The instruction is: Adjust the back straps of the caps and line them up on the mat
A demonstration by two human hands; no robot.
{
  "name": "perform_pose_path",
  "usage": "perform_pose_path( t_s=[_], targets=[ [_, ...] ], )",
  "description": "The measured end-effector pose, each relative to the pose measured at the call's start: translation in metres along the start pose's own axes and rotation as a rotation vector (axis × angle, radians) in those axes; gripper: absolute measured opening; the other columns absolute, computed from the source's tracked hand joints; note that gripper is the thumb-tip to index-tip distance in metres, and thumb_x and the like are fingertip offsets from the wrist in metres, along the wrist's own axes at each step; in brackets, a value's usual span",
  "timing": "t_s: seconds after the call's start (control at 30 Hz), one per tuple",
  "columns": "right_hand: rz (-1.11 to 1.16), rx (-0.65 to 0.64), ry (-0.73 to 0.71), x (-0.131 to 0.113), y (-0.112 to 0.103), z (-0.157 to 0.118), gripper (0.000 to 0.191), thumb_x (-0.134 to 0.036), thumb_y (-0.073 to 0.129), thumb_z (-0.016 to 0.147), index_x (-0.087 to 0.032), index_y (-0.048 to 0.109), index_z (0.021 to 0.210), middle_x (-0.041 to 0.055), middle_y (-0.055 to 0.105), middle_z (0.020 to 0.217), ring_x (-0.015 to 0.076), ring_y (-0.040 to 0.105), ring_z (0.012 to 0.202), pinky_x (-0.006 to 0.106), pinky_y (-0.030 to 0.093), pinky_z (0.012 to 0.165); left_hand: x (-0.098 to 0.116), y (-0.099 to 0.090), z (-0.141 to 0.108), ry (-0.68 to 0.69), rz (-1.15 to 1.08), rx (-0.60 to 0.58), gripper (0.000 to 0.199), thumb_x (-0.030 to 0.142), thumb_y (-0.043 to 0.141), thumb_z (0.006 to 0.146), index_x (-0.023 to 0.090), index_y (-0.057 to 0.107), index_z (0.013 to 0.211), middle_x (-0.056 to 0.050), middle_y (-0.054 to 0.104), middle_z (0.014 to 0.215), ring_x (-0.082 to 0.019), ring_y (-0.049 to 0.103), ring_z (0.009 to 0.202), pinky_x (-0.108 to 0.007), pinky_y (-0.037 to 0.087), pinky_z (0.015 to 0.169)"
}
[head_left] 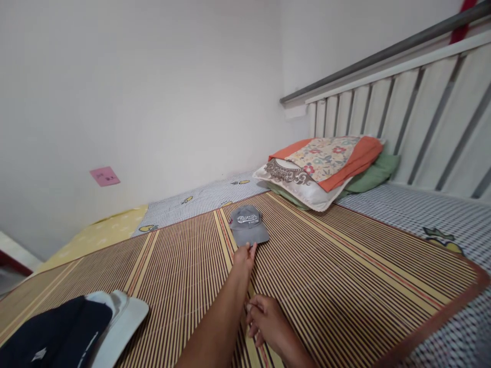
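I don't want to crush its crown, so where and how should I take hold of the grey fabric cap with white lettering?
I'd grip the grey fabric cap by its brim, coming from the near side, thumb above and fingers beneath. The brim juts toward you as a thin edge, while the domed crown looks softer. The left hand is at that edge.

Plain off-white walls meet in a corner right of top centre, evenly lit. A pink paper note is on the left one. At upper right, a dark grey metal pipe runs above a white slatted headboard. A brown-and-tan striped bamboo mat covers blue-and-white checked bedding across the lower frame.
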State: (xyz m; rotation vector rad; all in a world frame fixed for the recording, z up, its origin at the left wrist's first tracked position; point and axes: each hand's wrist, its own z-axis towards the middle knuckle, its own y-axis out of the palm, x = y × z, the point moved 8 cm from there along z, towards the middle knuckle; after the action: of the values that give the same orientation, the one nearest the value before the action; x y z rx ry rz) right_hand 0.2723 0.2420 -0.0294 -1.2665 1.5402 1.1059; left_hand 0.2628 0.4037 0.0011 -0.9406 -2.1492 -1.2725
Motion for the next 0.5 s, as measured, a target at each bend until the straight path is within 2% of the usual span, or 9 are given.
perform_pose_path(
  t_s=[0.23, 0.5],
  targets=[
    [-0.020, 0.000, -0.010, 0.001, 0.000, 0.002, 0.020, -0.039, 0.056, 0.083, -0.021, 0.051, 0.079, -0.0060, 0.056, 0.064, 0.0102, 0.060, 0.043, 0.017, 0.035, 0.030, 0.006, -0.008, -0.012, 0.013, -0.002, 0.100, 0.018, 0.022, 0.065, 0.098, 0.015, 0.067, 0.114, -0.008, 0.070, 0.117, -0.019, 0.070, 0.096, -0.036, 0.062, 0.081],
    [-0.037, 0.003, -0.007, 0.002, 0.000, 0.002, 0.018, -0.037, 0.056, 0.083, -0.022, 0.048, 0.075, -0.0064, 0.056, 0.061, 0.0102, 0.058, 0.041, 0.017, 0.034, 0.029, 0.005, 0.010, -0.007, 0.009, 0.094, 0.126, 0.021, 0.027, 0.063, 0.100, 0.016, 0.066, 0.118, -0.008, 0.070, 0.115, -0.018, 0.070, 0.092, -0.034, 0.063, 0.077]
  ],
)
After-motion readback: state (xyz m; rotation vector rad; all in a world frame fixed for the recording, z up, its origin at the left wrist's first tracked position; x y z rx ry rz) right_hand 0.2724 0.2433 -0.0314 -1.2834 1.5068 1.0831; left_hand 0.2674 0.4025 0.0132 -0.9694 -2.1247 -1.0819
